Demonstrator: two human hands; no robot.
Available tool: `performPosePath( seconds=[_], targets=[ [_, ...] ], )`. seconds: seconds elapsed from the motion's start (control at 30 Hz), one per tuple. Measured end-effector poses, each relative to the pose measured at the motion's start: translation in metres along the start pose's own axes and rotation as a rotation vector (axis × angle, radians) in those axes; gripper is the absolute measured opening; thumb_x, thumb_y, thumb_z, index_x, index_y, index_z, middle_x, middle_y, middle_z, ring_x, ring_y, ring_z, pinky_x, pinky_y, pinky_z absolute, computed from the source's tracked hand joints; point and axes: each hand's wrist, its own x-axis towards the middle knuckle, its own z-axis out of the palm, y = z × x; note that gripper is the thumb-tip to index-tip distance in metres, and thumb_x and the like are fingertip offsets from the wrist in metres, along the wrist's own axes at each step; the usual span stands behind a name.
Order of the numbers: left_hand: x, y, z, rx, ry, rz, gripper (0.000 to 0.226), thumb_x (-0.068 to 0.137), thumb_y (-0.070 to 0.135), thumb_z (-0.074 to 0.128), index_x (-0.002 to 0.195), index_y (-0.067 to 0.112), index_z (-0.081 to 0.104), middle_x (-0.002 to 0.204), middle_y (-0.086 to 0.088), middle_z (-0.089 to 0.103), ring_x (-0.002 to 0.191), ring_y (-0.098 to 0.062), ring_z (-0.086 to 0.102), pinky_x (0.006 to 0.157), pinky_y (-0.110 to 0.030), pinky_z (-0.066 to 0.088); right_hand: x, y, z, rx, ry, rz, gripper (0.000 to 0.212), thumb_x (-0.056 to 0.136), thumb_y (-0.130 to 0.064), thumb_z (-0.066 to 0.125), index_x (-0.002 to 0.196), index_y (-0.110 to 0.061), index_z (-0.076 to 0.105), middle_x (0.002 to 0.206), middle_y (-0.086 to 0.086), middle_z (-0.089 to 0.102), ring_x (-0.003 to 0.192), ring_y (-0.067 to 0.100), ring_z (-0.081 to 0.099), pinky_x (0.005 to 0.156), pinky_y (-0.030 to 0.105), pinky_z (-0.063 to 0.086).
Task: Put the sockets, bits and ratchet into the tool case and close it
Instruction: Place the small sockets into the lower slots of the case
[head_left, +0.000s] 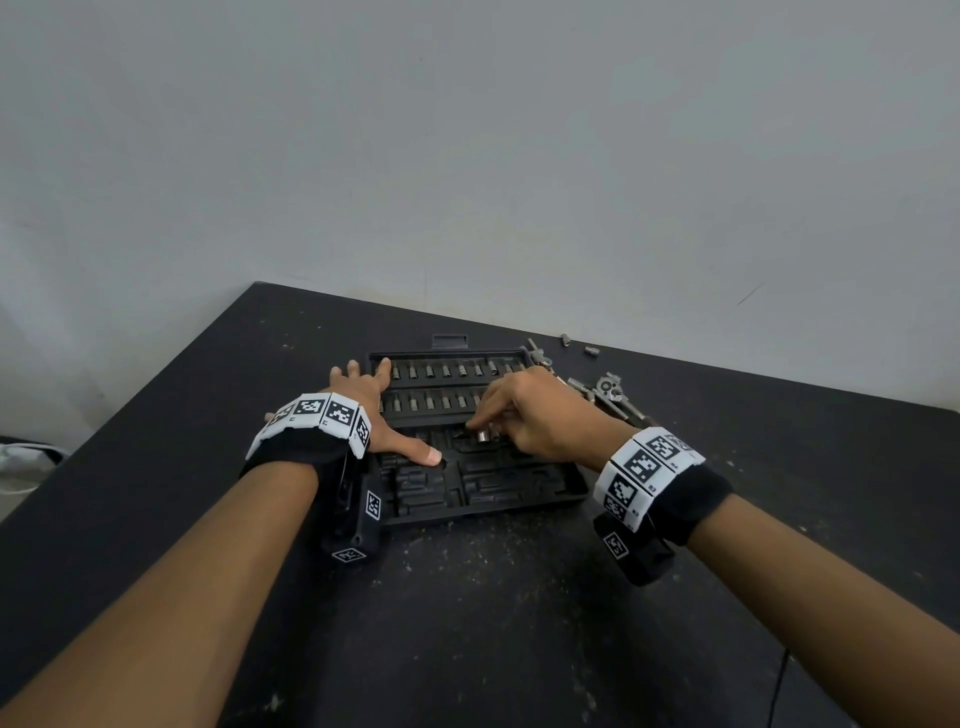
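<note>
A black tool case (483, 506) lies open and flat on the dark table. Two rows of silver bits (445, 371) stand in its far half. My left hand (382, 415) rests flat on the case's left side, fingers spread, thumb pressing near the middle. My right hand (535, 415) hovers over the middle row with fingers curled down, pinching a small silver socket (484, 435) at its slot. More sockets and a ratchet (610, 389) lie in a loose pile just right of the case. The near half's slots hold nothing.
Two small loose sockets (591, 351) lie near the table's far edge by the grey wall. The case latch (450, 341) sticks out at the far side. Both wrists carry black bands with square markers. The table edge runs along the left.
</note>
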Motion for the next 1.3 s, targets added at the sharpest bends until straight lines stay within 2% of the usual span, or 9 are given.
performPosePath(
  seconds=[0.13,0.27,0.33,0.43,0.57,0.77,0.93,1.17,1.3],
  targets=[
    [-0.001,0.0,0.0,0.015,0.004,0.007,0.158,0.044,0.092,0.07,0.159,0.027,-0.017,0.167,-0.017,-0.011,0.153,-0.039,-0.009,0.12,-0.059,0.015,-0.001,0.003,0.001,-0.027,0.082,0.015,0.045,0.091,0.009,0.058,0.109,-0.026,0.082,0.116,-0.009,0.066,0.112,0.011,0.057,0.096,0.028,0.051],
    [-0.002,0.002,-0.001,0.024,0.005,0.012,0.157,0.046,0.091,0.069,0.159,0.026,-0.018,0.167,-0.017,-0.01,0.153,-0.038,-0.009,0.12,-0.057,0.013,-0.004,0.013,-0.008,0.031,-0.039,0.068,0.055,0.091,0.012,0.051,0.109,-0.031,0.082,0.119,-0.009,0.054,0.111,0.009,0.05,0.092,0.022,0.046],
    [-0.001,0.001,-0.001,0.011,-0.004,0.011,0.157,0.046,0.091,0.071,0.158,0.027,-0.018,0.167,-0.017,-0.012,0.153,-0.039,-0.009,0.119,-0.059,0.015,-0.002,0.024,-0.018,0.118,0.063,0.146,0.055,0.094,0.008,0.049,0.114,-0.033,0.078,0.122,-0.011,0.056,0.109,0.005,0.055,0.087,0.014,0.046],
    [0.001,0.0,-0.001,0.009,-0.009,0.01,0.159,0.043,0.092,0.07,0.158,0.028,-0.019,0.167,-0.016,-0.012,0.153,-0.039,-0.009,0.119,-0.061,0.016,0.001,0.052,-0.035,0.203,0.273,0.334,0.045,0.095,0.003,0.051,0.12,-0.026,0.075,0.12,-0.002,0.07,0.095,0.009,0.064,0.081,0.021,0.051],
    [0.005,-0.001,0.0,-0.013,-0.012,0.01,0.165,0.035,0.095,0.068,0.158,0.029,-0.019,0.167,-0.016,-0.012,0.153,-0.039,-0.01,0.119,-0.061,0.016,0.001,0.098,-0.044,0.128,0.318,0.589,0.044,0.092,0.001,0.051,0.129,-0.013,0.069,0.12,0.007,0.072,0.114,0.023,0.065,0.093,0.025,0.046],
    [0.009,0.001,0.0,-0.04,-0.025,0.013,0.167,0.029,0.096,0.065,0.157,0.032,-0.02,0.166,-0.015,-0.015,0.153,-0.04,-0.011,0.118,-0.067,0.018,0.009,0.132,-0.045,0.076,0.205,0.774,0.054,0.095,0.0,0.048,0.149,-0.007,0.05,0.15,0.014,0.053,0.14,0.034,0.047,0.117,0.037,0.038],
    [0.012,0.001,-0.002,-0.061,-0.028,0.019,0.163,0.032,0.095,0.068,0.157,0.036,-0.019,0.166,-0.014,-0.017,0.152,-0.04,-0.014,0.117,-0.068,0.017,0.022,0.145,-0.046,0.069,0.152,0.814,0.054,0.1,-0.008,0.051,0.154,-0.012,0.046,0.152,0.014,0.052,0.139,0.034,0.049,0.114,0.037,0.041],
    [0.014,-0.001,-0.002,-0.085,-0.046,0.022,0.169,0.021,0.098,0.064,0.156,0.039,-0.02,0.166,-0.013,-0.02,0.152,-0.039,-0.016,0.115,-0.071,0.019,0.037,0.15,-0.039,-0.048,0.119,0.744,0.031,0.095,-0.014,0.069,0.125,-0.007,0.072,0.125,0.019,0.071,0.117,0.034,0.065,0.1,0.04,0.054],
    [0.013,-0.001,-0.002,-0.098,-0.062,0.031,0.176,0.01,0.101,0.059,0.155,0.041,-0.021,0.165,-0.012,-0.021,0.151,-0.039,-0.018,0.112,-0.074,0.022,0.042,0.146,-0.036,-0.107,0.155,0.749,0.012,0.091,-0.011,0.073,0.103,-0.008,0.075,0.121,0.021,0.065,0.101,0.036,0.069,0.093,0.044,0.059]
  ],
)
